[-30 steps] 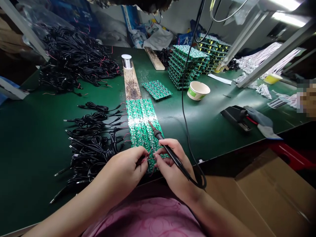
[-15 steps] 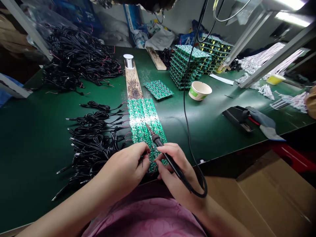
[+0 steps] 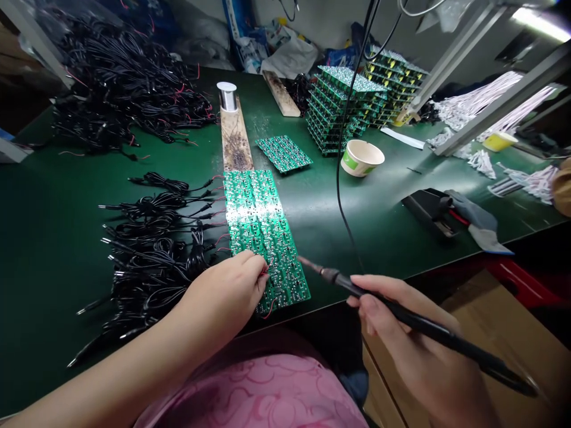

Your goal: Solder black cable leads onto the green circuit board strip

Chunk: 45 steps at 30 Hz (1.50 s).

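My right hand (image 3: 401, 333) is closed around the handle of a soldering iron (image 3: 383, 306). The iron's tip points left, just off the right edge of a green circuit board panel (image 3: 254, 220). Over the panel's near left part, my left hand (image 3: 232, 291) is closed in a pinch on thin red wires (image 3: 264, 270); their ends are mostly hidden by the fingers. Several coiled black cables (image 3: 151, 244) lie left of the panel, with red leads reaching its left edge. Another red wire (image 3: 270, 309) curls at the panel's near edge.
A solder spool (image 3: 228, 98) stands on a scorched wooden board (image 3: 236, 139) behind the panel. Beyond are a loose circuit board (image 3: 284, 153), a paper bowl (image 3: 362, 159), stacked boards (image 3: 334, 113) and a black cable heap (image 3: 129, 77). A black cord (image 3: 339, 196) hangs down.
My right hand has moved right with the soldering iron, away from my left hand and off the panel. My left hand stays pinched over the panel. The view has shifted slightly.
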Motion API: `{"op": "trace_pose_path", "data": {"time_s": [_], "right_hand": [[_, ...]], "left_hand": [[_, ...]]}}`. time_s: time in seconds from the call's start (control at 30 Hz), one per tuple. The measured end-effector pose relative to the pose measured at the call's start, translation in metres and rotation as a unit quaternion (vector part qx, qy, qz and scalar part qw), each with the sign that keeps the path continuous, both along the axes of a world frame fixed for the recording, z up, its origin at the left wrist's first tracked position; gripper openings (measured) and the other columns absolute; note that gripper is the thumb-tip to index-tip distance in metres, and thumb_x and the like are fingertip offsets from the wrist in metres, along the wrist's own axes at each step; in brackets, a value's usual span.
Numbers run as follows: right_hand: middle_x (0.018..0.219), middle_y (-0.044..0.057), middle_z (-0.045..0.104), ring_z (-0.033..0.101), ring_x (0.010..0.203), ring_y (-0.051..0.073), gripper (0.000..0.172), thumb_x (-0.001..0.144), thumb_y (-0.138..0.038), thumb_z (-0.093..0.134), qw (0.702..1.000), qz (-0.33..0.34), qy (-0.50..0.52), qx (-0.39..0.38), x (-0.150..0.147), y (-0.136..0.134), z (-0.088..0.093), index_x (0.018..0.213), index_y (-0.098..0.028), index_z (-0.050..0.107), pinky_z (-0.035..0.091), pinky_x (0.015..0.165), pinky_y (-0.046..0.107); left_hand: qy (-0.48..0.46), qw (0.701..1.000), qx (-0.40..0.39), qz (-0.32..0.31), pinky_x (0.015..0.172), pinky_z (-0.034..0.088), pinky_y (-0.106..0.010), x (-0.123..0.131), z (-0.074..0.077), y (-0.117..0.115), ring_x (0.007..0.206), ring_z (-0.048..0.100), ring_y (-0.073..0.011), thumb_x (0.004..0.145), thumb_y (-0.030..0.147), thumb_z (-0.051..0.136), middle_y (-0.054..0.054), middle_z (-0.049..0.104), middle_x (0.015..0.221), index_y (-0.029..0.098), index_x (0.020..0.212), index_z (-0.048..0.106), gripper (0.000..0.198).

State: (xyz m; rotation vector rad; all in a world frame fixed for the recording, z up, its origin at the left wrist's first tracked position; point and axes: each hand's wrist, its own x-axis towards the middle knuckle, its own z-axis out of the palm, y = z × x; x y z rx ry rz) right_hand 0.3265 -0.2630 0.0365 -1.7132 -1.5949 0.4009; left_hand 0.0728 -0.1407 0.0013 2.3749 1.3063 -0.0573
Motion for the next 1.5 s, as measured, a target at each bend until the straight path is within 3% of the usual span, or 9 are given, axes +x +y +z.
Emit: {"op": "trace_pose_path", "data": {"time_s": [0.1, 0.33, 0.63, 0.77, 1.0, 1.2, 1.5], "right_hand": [[0.092, 0.000, 0.083, 0.081, 0.078, 0.018, 0.013, 0.104, -0.034, 0.067, 0.999, 0.025, 0.037, -0.031, -0.006, -0.002, 0.006, 0.109, -0.031, 0.078, 0.065, 0.067, 0.023], [0.085, -0.006, 0.080, 0.078, 0.075, 0.011, 0.012, 0.104, -0.034, 0.065, 0.988, 0.005, 0.133, -0.080, -0.023, 0.005, -0.001, 0.106, -0.032, 0.076, 0.060, 0.070, 0.017], [0.084, -0.005, 0.080, 0.077, 0.074, 0.011, 0.011, 0.105, -0.033, 0.066, 0.984, 0.026, 0.146, -0.103, -0.024, 0.009, 0.002, 0.107, -0.030, 0.076, 0.058, 0.064, 0.017], [0.082, -0.006, 0.080, 0.074, 0.071, 0.011, 0.014, 0.107, -0.038, 0.064, 0.983, 0.003, 0.147, -0.110, -0.025, 0.009, 0.002, 0.106, -0.031, 0.076, 0.057, 0.063, 0.017], [0.086, -0.008, 0.080, 0.077, 0.075, 0.010, 0.011, 0.108, -0.034, 0.063, 0.990, 0.073, 0.087, -0.087, -0.020, 0.012, 0.008, 0.110, -0.034, 0.073, 0.059, 0.067, 0.016], [0.104, -0.008, 0.082, 0.079, 0.094, 0.012, 0.013, 0.103, -0.028, 0.067, 0.993, 0.114, -0.027, -0.025, -0.023, 0.013, 0.016, 0.114, -0.034, 0.071, 0.059, 0.093, 0.021], [0.097, -0.009, 0.081, 0.078, 0.084, 0.009, 0.012, 0.104, -0.028, 0.066, 0.993, 0.101, -0.055, -0.011, -0.018, 0.013, 0.015, 0.114, -0.034, 0.070, 0.060, 0.081, 0.016]], "left_hand": [[0.011, 1.000, -0.004, 0.010, 0.078, 0.045, -0.036, 0.002, 0.004, 0.000, 0.090, 0.067, -0.0220, 0.108, 0.029, 0.045, -0.005, 0.070, 0.103, 0.022, 0.097, 0.064, 0.023], [0.014, 0.999, -0.020, 0.038, 0.080, 0.046, -0.037, 0.006, 0.001, -0.001, 0.098, 0.070, -0.0235, 0.107, 0.031, 0.048, -0.002, 0.072, 0.107, 0.023, 0.104, 0.067, 0.021], [0.019, 0.999, -0.029, 0.039, 0.080, 0.045, -0.039, 0.006, 0.001, 0.000, 0.094, 0.069, -0.0229, 0.106, 0.030, 0.049, -0.002, 0.070, 0.106, 0.023, 0.099, 0.064, 0.018], [0.015, 0.999, -0.021, 0.034, 0.081, 0.046, -0.039, 0.004, -0.002, -0.002, 0.093, 0.069, -0.0231, 0.107, 0.030, 0.047, -0.002, 0.070, 0.107, 0.023, 0.100, 0.064, 0.019], [0.010, 1.000, -0.005, 0.027, 0.080, 0.046, -0.038, 0.005, -0.005, -0.002, 0.093, 0.069, -0.0234, 0.107, 0.030, 0.047, -0.003, 0.069, 0.104, 0.022, 0.099, 0.064, 0.020], [0.004, 1.000, 0.005, 0.025, 0.079, 0.046, -0.037, 0.004, -0.004, -0.003, 0.093, 0.070, -0.0229, 0.107, 0.029, 0.048, -0.003, 0.069, 0.102, 0.022, 0.098, 0.064, 0.020], [0.004, 1.000, 0.004, 0.017, 0.085, 0.050, -0.038, 0.003, -0.006, -0.003, 0.096, 0.070, -0.0232, 0.108, 0.029, 0.048, -0.003, 0.069, 0.104, 0.022, 0.099, 0.065, 0.021]]}}
